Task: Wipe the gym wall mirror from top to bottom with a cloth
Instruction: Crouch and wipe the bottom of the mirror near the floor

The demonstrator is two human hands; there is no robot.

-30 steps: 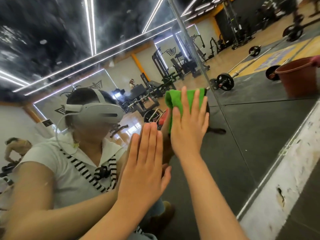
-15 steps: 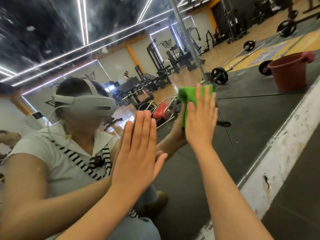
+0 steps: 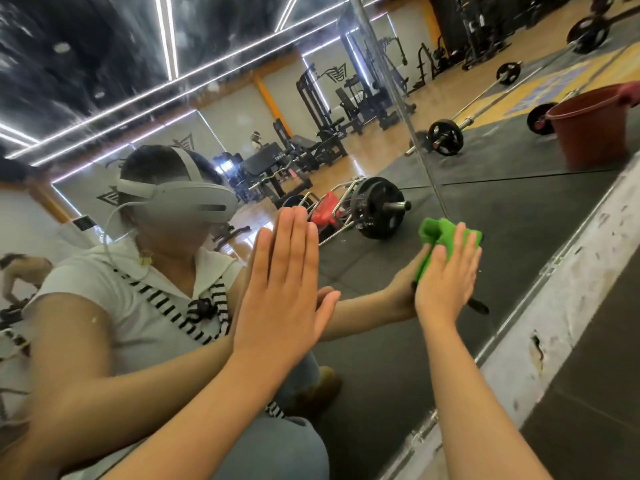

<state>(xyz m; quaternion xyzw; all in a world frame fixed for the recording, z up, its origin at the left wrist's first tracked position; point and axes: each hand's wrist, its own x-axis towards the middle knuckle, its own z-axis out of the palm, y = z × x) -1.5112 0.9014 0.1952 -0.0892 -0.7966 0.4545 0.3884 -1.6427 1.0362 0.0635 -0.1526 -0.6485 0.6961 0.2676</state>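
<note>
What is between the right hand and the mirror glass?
The green cloth: the right hand presses it flat against the mirror with straight fingers. The head view shows this.

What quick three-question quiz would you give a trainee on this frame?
1. True or false: the left hand presses the green cloth to the mirror.
2. The right hand on the cloth has its fingers: A) curled in a fist, B) straight and flat, C) pinching a corner.
3. Fill in: the bare left hand lies flat against the ____.
Key: 1 false; 2 B; 3 mirror.
</note>
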